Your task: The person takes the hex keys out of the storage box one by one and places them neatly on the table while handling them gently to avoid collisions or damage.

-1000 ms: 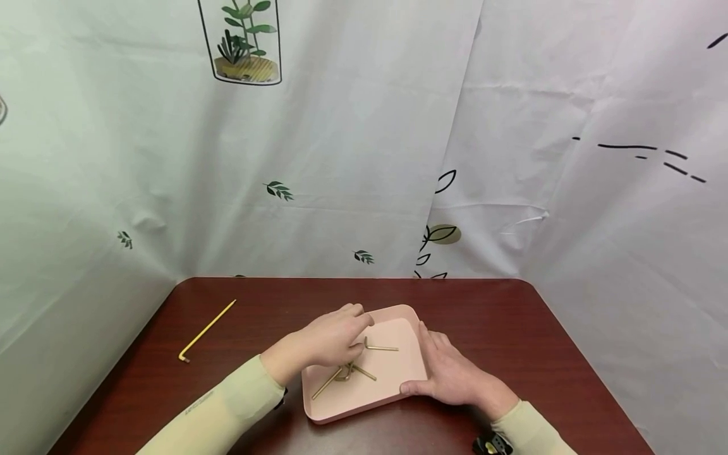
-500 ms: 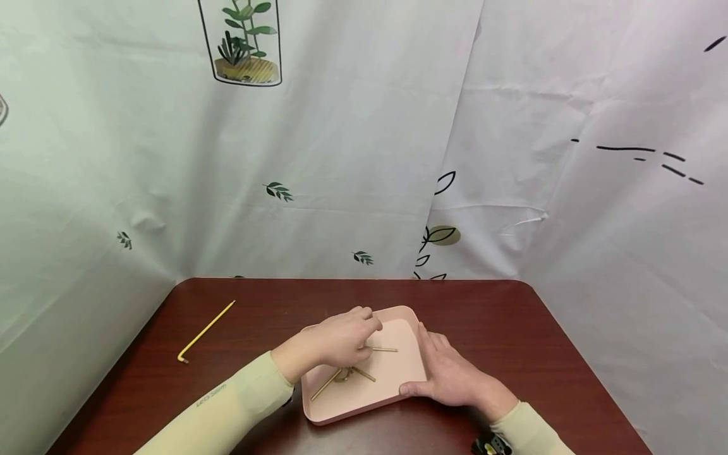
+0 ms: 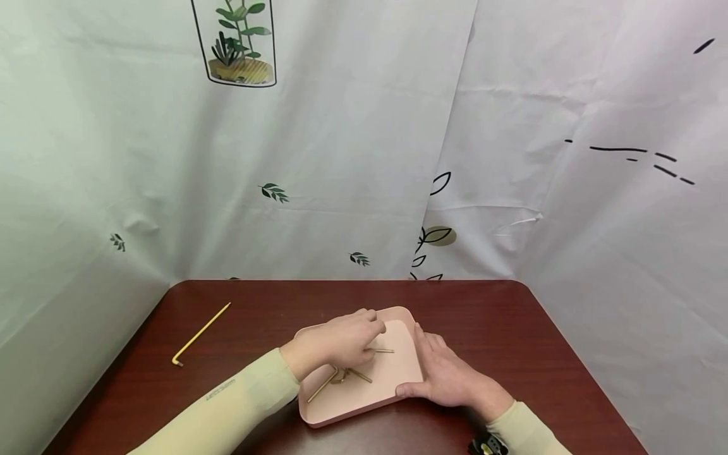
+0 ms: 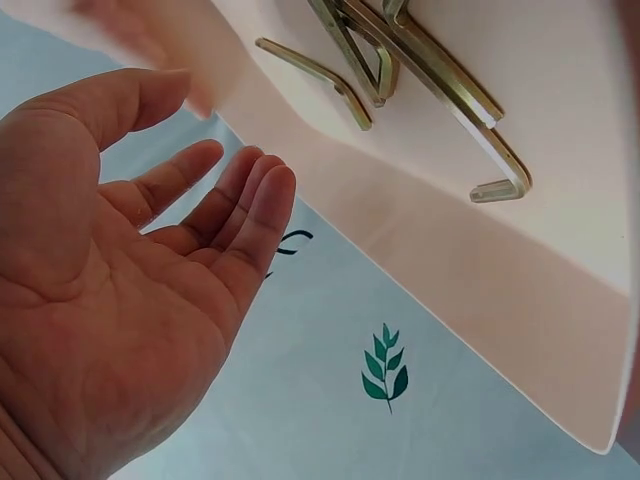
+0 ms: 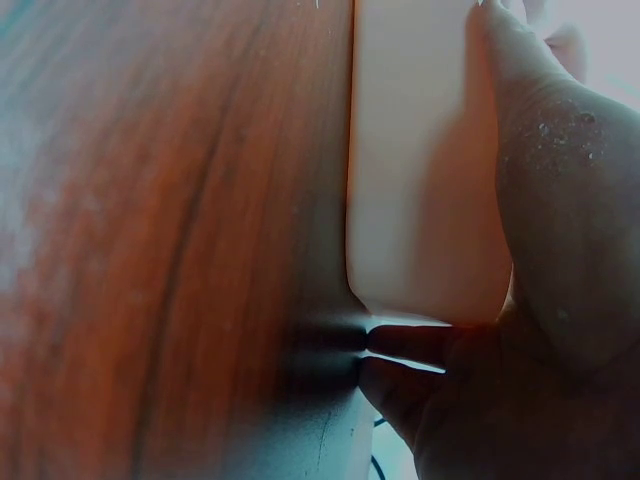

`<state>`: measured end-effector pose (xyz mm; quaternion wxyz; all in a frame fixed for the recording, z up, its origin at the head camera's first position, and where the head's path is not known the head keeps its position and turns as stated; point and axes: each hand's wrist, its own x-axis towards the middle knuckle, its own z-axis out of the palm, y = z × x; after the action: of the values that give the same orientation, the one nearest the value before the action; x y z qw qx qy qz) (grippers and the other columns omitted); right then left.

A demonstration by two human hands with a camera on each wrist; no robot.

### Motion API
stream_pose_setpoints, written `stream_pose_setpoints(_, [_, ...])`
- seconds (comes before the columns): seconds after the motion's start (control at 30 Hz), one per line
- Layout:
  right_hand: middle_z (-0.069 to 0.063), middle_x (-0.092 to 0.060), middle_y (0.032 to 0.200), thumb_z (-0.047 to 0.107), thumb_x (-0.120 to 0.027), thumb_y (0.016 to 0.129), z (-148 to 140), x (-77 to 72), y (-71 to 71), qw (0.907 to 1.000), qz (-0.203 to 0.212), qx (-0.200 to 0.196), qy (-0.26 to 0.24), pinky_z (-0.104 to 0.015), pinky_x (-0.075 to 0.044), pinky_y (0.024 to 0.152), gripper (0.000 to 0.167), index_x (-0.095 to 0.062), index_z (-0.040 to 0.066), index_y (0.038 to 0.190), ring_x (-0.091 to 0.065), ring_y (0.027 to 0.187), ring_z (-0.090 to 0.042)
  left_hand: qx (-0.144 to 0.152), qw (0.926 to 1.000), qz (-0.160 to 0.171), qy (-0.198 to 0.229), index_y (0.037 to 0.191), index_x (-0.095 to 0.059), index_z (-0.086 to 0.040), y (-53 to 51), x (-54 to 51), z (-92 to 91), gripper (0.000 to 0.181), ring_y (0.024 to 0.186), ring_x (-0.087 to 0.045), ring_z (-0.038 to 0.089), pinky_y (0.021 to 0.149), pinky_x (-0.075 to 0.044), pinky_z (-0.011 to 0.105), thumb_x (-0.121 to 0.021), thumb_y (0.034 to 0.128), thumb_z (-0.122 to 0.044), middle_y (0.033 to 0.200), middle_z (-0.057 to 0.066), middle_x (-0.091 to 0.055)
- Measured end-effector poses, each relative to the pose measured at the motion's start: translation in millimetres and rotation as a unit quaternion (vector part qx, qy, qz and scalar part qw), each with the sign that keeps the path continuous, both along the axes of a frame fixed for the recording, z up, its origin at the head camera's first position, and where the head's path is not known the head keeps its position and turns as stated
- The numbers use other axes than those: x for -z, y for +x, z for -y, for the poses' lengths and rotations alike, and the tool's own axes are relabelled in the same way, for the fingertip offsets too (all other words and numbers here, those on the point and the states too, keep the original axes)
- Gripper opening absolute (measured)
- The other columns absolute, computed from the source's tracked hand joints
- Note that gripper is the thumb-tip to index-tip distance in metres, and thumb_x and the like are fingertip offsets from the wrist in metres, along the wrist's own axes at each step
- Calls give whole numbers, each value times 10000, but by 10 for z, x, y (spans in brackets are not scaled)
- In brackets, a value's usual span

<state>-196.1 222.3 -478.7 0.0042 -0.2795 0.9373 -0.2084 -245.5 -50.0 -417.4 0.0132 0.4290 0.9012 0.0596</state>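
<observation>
A shallow pink tray (image 3: 348, 418) lies slantwise on the table, with several brass-coloured L-shaped hex keys in it. Over its left part hovers my left hand (image 3: 348, 339), fingers loosely bent. One hex key (image 3: 384, 351) shows partly beyond those fingertips. Others lie crossed near the wrist, such as a long hex key (image 3: 321, 385) and a second hex key (image 3: 361, 375). In the left wrist view nothing sits between thumb and fingers, and a small hex key (image 4: 318, 74) lies beside them. My right hand (image 3: 446, 374) holds the tray's near right corner, thumb along the front rim, fingers along the side.
A yellow L-shaped hex key (image 3: 200, 335) with a bare metal tip lies at the table's left. The dark red table (image 3: 483, 316) ends against a white printed curtain (image 3: 341, 158) at the back and sides.
My left hand has moved slightly right over the tray, covering the bent end of the right-hand hex key. The right hand stays on the corner; the whole view has shifted a little.
</observation>
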Motion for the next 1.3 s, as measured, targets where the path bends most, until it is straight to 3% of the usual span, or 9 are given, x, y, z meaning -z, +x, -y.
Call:
stream_pose_setpoints(0.23, [-377,-354,1689,725,-815,895,6,12,-5,10000,25,-9,-26,-641,-409,1204,1374,-158,-208,1660,-397,1538,-534,-15,9998,-63,-193,1232,-725,-119,-34,20,-59,286,980,-558,160,844,-518,318,-741,948,-148,1045,-27,-581])
stream_pose_setpoints(0.4, [-377,-351,1691,727,-815,893,-1,15,1,10000,30,11,-19,-642,-410,1203,1377,-157,-208,1660,-395,1540,-533,156,9996,38,-233,1075,-700,-124,-25,21,-116,155,896,-525,144,777,-480,278,-741,925,-130,952,-39,-532])
stream_pose_setpoints(0.57, [-382,-351,1690,724,-812,900,-1,20,2,10000,-39,-28,-30,-641,-410,1203,1366,-165,-212,1657,-405,1532,-535,310,9990,-71,-312,992,-662,-140,-39,44,-175,119,805,-494,123,754,-447,243,-750,914,-122,887,-42,-501])
stream_pose_setpoints(0.93, [-370,-374,1679,723,-813,899,-3,14,-2,10000,-72,-36,-15,-631,-410,1206,1368,-162,-211,1657,-413,1530,-516,291,9975,-268,-588,978,-638,-156,-63,91,-257,134,802,-489,105,771,-459,246,-744,1019,-227,919,-17,-540])
stream_pose_setpoints(1.3, [-369,-366,1686,726,-820,890,5,9,-7,10000,-4,-19,-31,-632,-405,1209,1380,-155,-202,1664,-410,1533,-512,129,9954,-217,-924,988,-651,-177,-31,66,-296,162,814,-496,111,753,-458,253,-806,942,-187,917,-23,-550])
